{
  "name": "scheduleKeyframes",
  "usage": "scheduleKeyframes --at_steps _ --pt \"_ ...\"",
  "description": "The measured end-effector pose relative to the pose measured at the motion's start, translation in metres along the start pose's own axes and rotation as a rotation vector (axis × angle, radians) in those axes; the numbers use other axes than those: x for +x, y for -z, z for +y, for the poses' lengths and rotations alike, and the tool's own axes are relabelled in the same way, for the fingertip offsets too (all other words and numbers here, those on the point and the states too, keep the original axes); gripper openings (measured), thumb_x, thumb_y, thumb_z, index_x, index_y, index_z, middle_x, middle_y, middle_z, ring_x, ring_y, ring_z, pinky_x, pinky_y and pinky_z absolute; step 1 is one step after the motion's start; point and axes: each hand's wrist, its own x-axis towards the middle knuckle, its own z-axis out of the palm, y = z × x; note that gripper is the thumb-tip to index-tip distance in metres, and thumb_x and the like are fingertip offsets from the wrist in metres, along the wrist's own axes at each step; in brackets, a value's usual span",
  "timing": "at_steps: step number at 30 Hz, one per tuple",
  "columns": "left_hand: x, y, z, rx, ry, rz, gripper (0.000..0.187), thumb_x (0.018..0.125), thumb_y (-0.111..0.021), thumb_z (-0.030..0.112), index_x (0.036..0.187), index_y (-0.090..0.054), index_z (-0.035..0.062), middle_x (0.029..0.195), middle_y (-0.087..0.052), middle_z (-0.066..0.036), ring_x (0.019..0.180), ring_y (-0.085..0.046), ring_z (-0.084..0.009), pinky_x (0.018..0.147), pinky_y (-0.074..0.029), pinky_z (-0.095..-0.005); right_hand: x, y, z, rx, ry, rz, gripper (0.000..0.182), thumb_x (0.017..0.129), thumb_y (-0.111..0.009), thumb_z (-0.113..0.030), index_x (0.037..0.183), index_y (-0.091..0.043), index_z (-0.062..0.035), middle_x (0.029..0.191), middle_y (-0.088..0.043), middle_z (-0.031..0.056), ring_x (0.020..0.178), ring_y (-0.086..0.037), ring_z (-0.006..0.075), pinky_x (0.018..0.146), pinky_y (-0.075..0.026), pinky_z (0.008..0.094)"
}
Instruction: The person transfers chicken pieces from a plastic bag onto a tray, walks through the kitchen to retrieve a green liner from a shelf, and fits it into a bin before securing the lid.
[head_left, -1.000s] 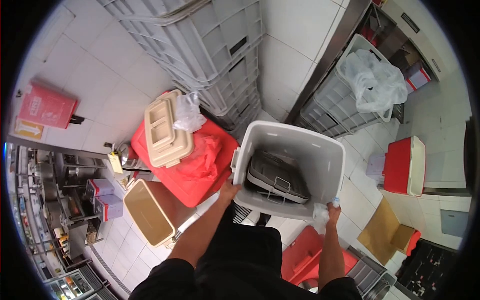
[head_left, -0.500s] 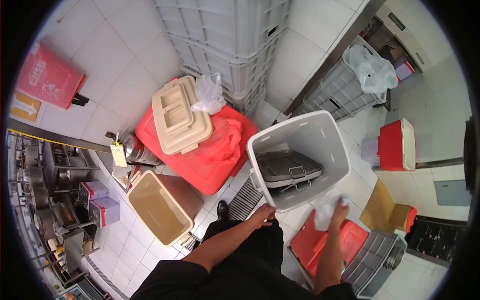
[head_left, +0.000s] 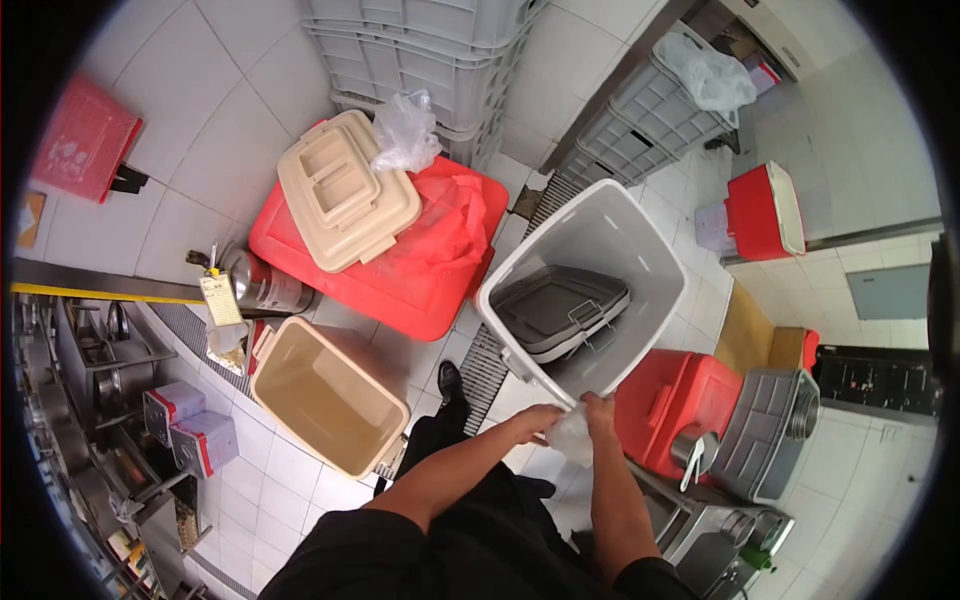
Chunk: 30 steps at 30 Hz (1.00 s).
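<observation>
A large grey plastic bin (head_left: 655,265) tilts toward me. Inside it lies a dark grey lid with wire handles (head_left: 560,310). At the bin's near rim, my right hand (head_left: 600,412) is closed on a crumpled clear plastic bag (head_left: 572,440). My left hand (head_left: 535,423) is closed at the bag's other side, just below the rim; its fingertips are partly hidden. To the left, an open beige bin (head_left: 325,400) stands tilted on the floor.
A red lid (head_left: 400,300) carries a beige lid (head_left: 345,190) and a plastic bag (head_left: 405,132). Grey crates (head_left: 410,60) are stacked behind. A red container (head_left: 670,410), a grey crate (head_left: 755,430) and a steel pot with a white-handled utensil (head_left: 693,452) stand at right.
My right hand has come left with the plastic bag, from above the red container to the grey bin's near rim. My left hand now meets the bag. The view has shifted.
</observation>
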Motion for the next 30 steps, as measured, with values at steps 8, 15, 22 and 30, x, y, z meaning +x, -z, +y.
scheduleKeyframes --at_steps 8,15,22,30 --pt "-0.084 0.117 -0.107 -0.336 -0.291 0.628 0.047 0.095 -0.049 0.044 0.127 -0.046 0.0096 0.112 -0.057 -0.010 0.087 -0.059 -0.0224 0.071 -0.053 -0.0394 -0.065 0.052 0.092 -0.056 -0.054 -0.204 0.045 0.069 -0.064 -0.004 0.113 -0.056 0.0005 0.094 -0.066 0.0136 0.081 -0.061 0.0264 0.072 -0.049 0.0362" --pt "-0.138 0.113 -0.140 -0.205 -0.460 0.676 0.051 0.091 -0.061 0.033 0.129 -0.039 0.0073 0.103 -0.059 -0.011 0.077 -0.062 -0.0226 0.057 -0.055 -0.0359 -0.181 0.056 0.145 -0.062 -0.072 -0.201 0.042 0.067 -0.068 -0.004 0.107 -0.057 0.0047 0.084 -0.063 0.0154 0.068 -0.061 0.0270 0.060 -0.049 0.0408" --pt "-0.177 0.143 -0.244 -0.170 -0.445 0.699 0.045 0.094 -0.053 0.017 0.135 -0.034 0.0135 0.103 -0.062 -0.014 0.075 -0.067 -0.0254 0.059 -0.059 -0.0384 -0.299 0.054 0.210 -0.050 -0.024 -0.205 0.043 0.066 -0.070 -0.004 0.106 -0.058 0.0052 0.089 -0.065 0.0183 0.071 -0.062 0.0291 0.063 -0.050 0.0397" --pt "-0.254 0.152 -0.339 -0.148 -0.370 0.638 0.037 0.094 -0.057 0.018 0.122 -0.037 0.0053 0.095 -0.059 -0.014 0.069 -0.064 -0.0225 0.051 -0.057 -0.0341 -0.402 0.055 0.323 -0.108 -0.160 -0.117 0.040 0.068 -0.067 -0.004 0.106 -0.060 0.0050 0.091 -0.066 0.0146 0.074 -0.061 0.0268 0.064 -0.050 0.0383"
